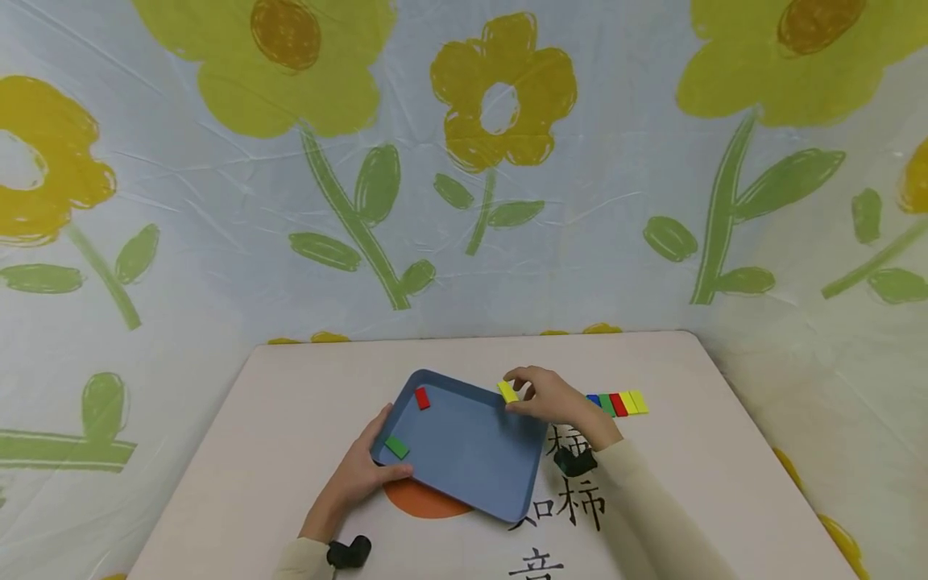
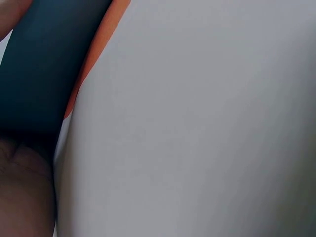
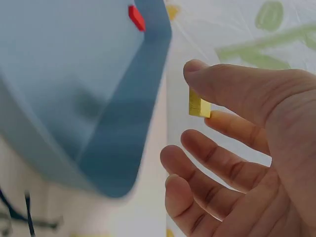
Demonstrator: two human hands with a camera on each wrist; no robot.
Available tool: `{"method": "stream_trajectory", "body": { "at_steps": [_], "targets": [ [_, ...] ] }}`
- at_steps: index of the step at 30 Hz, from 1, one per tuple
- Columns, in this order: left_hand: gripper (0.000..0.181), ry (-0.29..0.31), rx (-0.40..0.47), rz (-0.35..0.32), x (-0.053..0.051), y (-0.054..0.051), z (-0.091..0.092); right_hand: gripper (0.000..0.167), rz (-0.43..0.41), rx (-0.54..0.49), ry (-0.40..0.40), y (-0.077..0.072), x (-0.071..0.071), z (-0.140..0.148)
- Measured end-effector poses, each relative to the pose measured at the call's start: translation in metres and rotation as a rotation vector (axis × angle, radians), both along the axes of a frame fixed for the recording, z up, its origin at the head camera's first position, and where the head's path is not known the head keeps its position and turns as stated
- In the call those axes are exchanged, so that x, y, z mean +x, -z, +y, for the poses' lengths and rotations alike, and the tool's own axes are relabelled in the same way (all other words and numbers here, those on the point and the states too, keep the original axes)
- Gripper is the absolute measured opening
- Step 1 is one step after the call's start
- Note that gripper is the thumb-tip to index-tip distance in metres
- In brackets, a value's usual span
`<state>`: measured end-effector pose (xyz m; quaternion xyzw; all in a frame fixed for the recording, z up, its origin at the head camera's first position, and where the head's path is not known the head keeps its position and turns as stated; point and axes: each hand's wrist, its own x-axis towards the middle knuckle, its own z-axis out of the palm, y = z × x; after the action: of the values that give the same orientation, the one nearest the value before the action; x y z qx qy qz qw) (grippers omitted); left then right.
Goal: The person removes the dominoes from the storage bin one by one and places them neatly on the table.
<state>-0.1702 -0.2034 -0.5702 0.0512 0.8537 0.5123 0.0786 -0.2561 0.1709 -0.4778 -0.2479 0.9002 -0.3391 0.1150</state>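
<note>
A shallow blue-grey tray [image 1: 471, 439] sits turned at an angle on the table. Gripping its left corner is my left hand [image 1: 362, 467], thumb at the near rim and fingers along the left side. Inside lie a red block [image 1: 423, 398] and a green block [image 1: 396, 447]. Between thumb and index finger, my right hand [image 1: 551, 396] pinches a yellow block [image 1: 507, 392] by the tray's far right corner. The right wrist view shows this yellow block [image 3: 199, 104] off to the side of the tray wall [image 3: 128, 143], with the other fingers loosely bent.
Right of the tray, a row of flat blocks [image 1: 618, 403] in blue, green, red and yellow lies on the table [image 1: 674, 483]. Black characters [image 1: 580, 503] and an orange shape [image 1: 428, 501] are printed on the surface. Flower-patterned cloth [image 1: 500, 282] hangs behind.
</note>
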Motion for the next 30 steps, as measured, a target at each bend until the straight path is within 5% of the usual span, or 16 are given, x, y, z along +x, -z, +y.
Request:
{"method": "stream_trajectory", "body": {
  "at_steps": [13, 30],
  "targets": [
    [0.112, -0.028, 0.006, 0.005, 0.003, 0.003, 0.001, 0.053, 0.02, 0.03, 0.062, -0.008, -0.001, 0.056],
    [0.112, -0.011, 0.003, 0.014, 0.0, 0.0, 0.001, 0.05, -0.001, 0.083, 0.244, 0.02, 0.011, 0.116]
  ]
}}
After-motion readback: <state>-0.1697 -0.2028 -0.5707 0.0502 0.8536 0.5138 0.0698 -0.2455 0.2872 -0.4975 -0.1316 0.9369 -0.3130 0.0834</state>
